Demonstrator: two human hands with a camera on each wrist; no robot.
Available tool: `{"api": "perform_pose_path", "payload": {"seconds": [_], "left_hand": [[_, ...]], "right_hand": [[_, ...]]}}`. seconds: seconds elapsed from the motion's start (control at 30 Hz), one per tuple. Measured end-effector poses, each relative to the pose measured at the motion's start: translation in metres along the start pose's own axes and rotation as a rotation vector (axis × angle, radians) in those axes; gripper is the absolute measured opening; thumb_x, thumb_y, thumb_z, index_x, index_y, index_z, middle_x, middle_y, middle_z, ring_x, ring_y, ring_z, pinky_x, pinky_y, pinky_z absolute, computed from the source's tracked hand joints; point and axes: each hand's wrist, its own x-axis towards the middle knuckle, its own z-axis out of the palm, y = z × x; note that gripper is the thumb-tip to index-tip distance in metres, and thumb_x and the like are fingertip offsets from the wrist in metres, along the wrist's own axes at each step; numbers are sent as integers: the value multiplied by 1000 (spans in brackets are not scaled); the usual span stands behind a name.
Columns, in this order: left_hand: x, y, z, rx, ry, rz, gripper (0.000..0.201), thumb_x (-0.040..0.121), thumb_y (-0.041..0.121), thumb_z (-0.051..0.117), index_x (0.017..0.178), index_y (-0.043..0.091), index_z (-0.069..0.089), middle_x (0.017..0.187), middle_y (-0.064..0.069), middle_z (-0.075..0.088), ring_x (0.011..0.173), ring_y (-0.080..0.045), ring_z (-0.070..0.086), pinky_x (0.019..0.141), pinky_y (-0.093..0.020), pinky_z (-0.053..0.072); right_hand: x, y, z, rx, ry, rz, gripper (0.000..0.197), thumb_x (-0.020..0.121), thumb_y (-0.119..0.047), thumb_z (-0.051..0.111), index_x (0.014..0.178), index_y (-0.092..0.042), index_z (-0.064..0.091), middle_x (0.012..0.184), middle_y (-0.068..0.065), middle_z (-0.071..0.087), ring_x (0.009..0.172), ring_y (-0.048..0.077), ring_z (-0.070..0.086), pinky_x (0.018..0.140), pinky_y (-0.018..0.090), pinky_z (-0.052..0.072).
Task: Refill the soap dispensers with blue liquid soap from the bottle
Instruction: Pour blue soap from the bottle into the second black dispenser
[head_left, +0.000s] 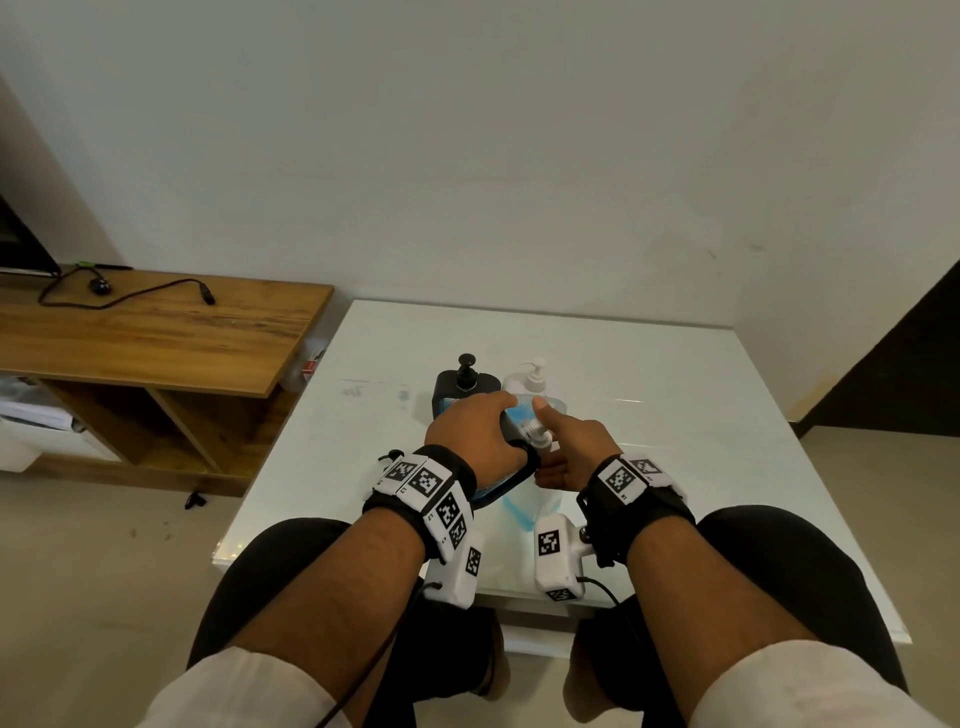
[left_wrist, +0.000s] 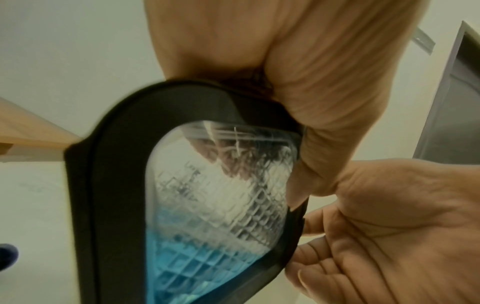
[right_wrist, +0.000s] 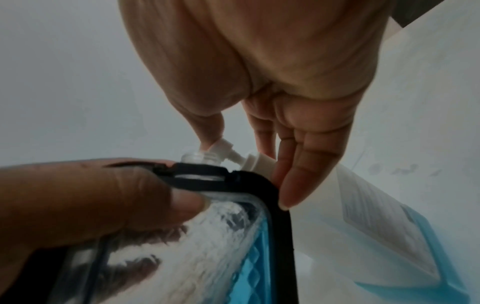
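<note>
Two hands meet over one black-framed dispenser (head_left: 511, 428) near the middle of the white table (head_left: 675, 415). In the head view, the left hand (head_left: 475, 428) wraps over the dispenser's top, fingers curled round its frame, and tips it toward the person. The right hand (head_left: 569, 452) sits just right of the dispenser, thumb raised, fingers at the white pump head (head_left: 540, 436) by the dispenser's neck. Behind the dispenser stand a second black dispenser (head_left: 460, 387) with a black pump and, just right of that, the clear soap bottle (head_left: 535, 384) with a white pump. Left of the dispenser, well apart, a wooden shelf unit (head_left: 156, 332) carries a black cable (head_left: 124, 293).

From the left wrist, the left hand (left_wrist: 298, 72) clamps the dispenser (left_wrist: 109, 185) by its black frame; the diamond-ribbed clear window holds blue liquid soap (left_wrist: 187, 263) in its lower part. The right hand's palm (left_wrist: 389, 236) lies open-looking just right of the frame. Embossed marks on the window are too blurred to read.

From the right wrist, the right hand (right_wrist: 272, 82) pinches the pump head (right_wrist: 239, 158) between thumb and fingers; it lies sideways, off the dispenser's open clear neck (right_wrist: 197, 158). The left hand's fingers (right_wrist: 103, 201) press on the window below that neck. Right of the dispenser (right_wrist: 280, 236), the soap bottle (right_wrist: 389, 236) shows a printed label, its text illegible, and blue soap low inside.
</note>
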Motion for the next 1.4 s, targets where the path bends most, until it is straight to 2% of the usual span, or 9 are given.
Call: {"api": "perform_pose_path", "payload": {"seconds": [0.13, 0.33, 0.53, 0.67, 0.77, 0.93, 1.07, 1.17, 1.4], "left_hand": [[0, 2, -1, -19, 2, -3, 60, 76, 34, 67, 133, 30, 50, 119, 8, 62, 104, -16, 60, 89, -29, 49], [0, 2, -1, -8, -11, 2, 61, 76, 32, 68, 134, 29, 49, 120, 6, 62, 106, -17, 59, 89, -30, 49], [1, 6, -2, -25, 1, 3, 63, 77, 30, 69, 136, 28, 49, 123, 5, 61, 110, -17, 58, 91, -28, 45], [-1, 6, -3, -28, -6, 5, 62, 77, 30, 69, 135, 28, 49, 122, 5, 61, 108, -17, 58, 91, -29, 47], [0, 4, -5, -14, -3, 6, 59, 77, 30, 68, 134, 29, 50, 121, 4, 61, 107, -17, 59, 90, -29, 47], [-1, 6, -4, -26, -8, 12, 63, 77, 30, 68, 137, 28, 48, 124, 4, 60, 111, -17, 58, 93, -30, 48], [-2, 7, -5, -41, -8, 22, 59, 78, 28, 68, 134, 28, 50, 120, 4, 62, 107, -17, 59, 89, -28, 47], [-3, 6, -7, -46, -11, 22, 58, 77, 28, 68, 133, 28, 51, 119, 4, 62, 105, -17, 59, 90, -28, 48], [0, 6, -7, -53, -25, 9, 64, 77, 27, 68, 137, 27, 47, 123, 4, 60, 111, -18, 57, 93, -29, 46]], "right_hand": [[3, -2, -2, -35, 16, -34, 51, 91, -47, 67, 101, 1, 54, 78, 25, 61, 71, 38, 65, 69, 44, 57], [0, 1, -8, -44, -46, -7, 63, 83, -60, 69, 104, -2, 54, 88, 28, 63, 80, 41, 69, 69, 44, 60], [3, 0, -7, -32, -28, -34, 53, 92, -47, 66, 101, 3, 54, 79, 28, 61, 73, 40, 65, 72, 49, 57], [1, 2, -11, -36, -42, -19, 63, 85, -57, 69, 103, 2, 56, 86, 29, 64, 78, 42, 69, 73, 48, 61], [-1, 3, -11, -22, -59, -12, 73, 83, -63, 66, 113, 2, 56, 97, 32, 66, 79, 41, 71, 63, 40, 61], [0, -1, -11, -50, -55, -28, 58, 91, -50, 66, 109, 4, 54, 85, 30, 64, 74, 41, 68, 63, 43, 59], [-2, 2, -12, -76, -20, -57, 60, 89, -55, 65, 99, 3, 59, 83, 29, 66, 77, 43, 70, 70, 48, 61], [-4, 3, -12, -68, -34, -36, 68, 82, -64, 67, 103, 0, 59, 90, 30, 67, 79, 42, 72, 65, 42, 61], [1, 1, -8, -82, -12, -49, 60, 88, -55, 67, 102, 3, 57, 82, 29, 64, 76, 43, 70, 71, 48, 61]]}}
